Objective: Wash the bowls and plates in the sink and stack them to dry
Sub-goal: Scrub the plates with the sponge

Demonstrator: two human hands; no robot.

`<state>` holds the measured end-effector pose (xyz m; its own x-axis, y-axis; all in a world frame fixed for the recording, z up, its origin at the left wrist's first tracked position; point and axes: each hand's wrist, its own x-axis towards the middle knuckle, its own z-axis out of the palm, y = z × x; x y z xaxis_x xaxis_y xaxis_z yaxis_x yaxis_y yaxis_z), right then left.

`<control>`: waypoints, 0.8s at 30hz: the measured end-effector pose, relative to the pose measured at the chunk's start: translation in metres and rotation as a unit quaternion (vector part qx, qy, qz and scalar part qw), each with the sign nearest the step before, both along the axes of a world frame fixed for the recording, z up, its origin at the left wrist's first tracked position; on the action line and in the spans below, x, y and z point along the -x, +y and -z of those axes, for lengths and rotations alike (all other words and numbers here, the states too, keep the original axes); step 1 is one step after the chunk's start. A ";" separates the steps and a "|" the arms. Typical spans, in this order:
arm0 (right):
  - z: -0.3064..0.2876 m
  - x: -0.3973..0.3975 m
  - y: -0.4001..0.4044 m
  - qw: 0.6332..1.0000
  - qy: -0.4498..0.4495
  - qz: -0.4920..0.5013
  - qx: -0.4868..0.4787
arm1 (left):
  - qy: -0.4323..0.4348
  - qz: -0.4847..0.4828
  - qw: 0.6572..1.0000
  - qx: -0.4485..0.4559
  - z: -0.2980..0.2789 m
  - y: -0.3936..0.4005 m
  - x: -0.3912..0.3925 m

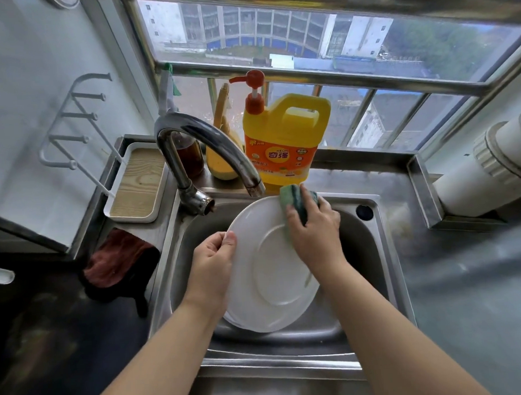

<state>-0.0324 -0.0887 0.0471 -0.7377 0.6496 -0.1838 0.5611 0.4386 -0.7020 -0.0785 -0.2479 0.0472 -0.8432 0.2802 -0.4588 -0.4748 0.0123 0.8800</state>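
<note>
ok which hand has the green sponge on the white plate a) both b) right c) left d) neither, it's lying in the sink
b: the right hand presses the green sponge on the round white plate, while the left hand grips its left rim over the steel sink.

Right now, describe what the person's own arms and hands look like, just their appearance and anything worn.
Both forearms are bare up to the frame's bottom edge, with no sleeves in view. The left hand and the right hand wear no gloves. No rings, watch or bracelets show on either hand or wrist. The fingernails that show look short and unpainted.
</note>
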 end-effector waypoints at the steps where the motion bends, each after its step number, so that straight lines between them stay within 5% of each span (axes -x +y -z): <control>1: -0.001 0.000 -0.005 1.000 -0.005 0.002 0.000 | 0.013 0.007 1.000 0.013 0.001 0.000 -0.001; 7: -0.003 -0.005 -0.047 0.981 0.049 -0.135 -0.130 | 0.033 0.017 0.999 0.017 0.002 -0.003 -0.005; 12: 0.003 0.003 -0.005 0.998 0.006 0.028 0.059 | 0.038 -0.022 0.999 0.020 0.004 -0.010 -0.008; 19: -0.007 0.002 -0.056 0.994 0.058 -0.078 -0.047 | 0.090 0.012 0.995 0.044 -0.002 -0.008 -0.010; 24: 0.025 0.000 -0.003 0.994 0.004 0.078 0.080 | 0.033 -0.054 0.998 -0.001 0.000 -0.014 -0.006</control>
<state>-0.0329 -0.0915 0.0222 -0.6315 0.7200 -0.2878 0.6078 0.2292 -0.7603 -0.0728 -0.2616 0.0471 -0.8971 0.1881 -0.3998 -0.4134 -0.0377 0.9098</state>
